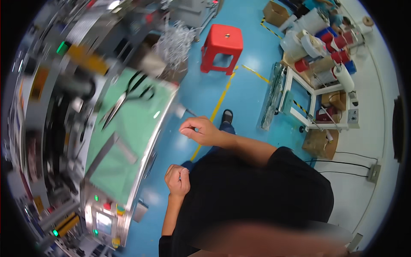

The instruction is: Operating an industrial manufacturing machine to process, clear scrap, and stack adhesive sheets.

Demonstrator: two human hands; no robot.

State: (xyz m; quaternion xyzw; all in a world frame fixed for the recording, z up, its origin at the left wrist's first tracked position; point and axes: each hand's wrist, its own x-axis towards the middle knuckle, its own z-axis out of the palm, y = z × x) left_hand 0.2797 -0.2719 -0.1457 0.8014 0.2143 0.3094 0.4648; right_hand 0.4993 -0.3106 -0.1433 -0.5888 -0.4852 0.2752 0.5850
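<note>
My right hand (202, 131) is loosely curled over the floor, thumb against the fingers, with blue floor showing through the gap. Lower and further left, my left hand (177, 180) makes a fist; nothing sticks out of it. Both hands are apart from the green-topped work table (147, 107) on the left. Black-handled scissors (124, 97) lie on that table, blades pointing toward me and to the left. Nearer me on the same surface is a grey L-shaped metal piece (104, 154), somewhat blurred.
A control panel (102, 222) with a small screen sits at the table's near end, beside blurred machinery (40, 128). A red stool (222, 47) stands ahead, near a heap of shredded white strips (175, 45). To the right are a white wheeled frame (314, 92) and several rolls (342, 77).
</note>
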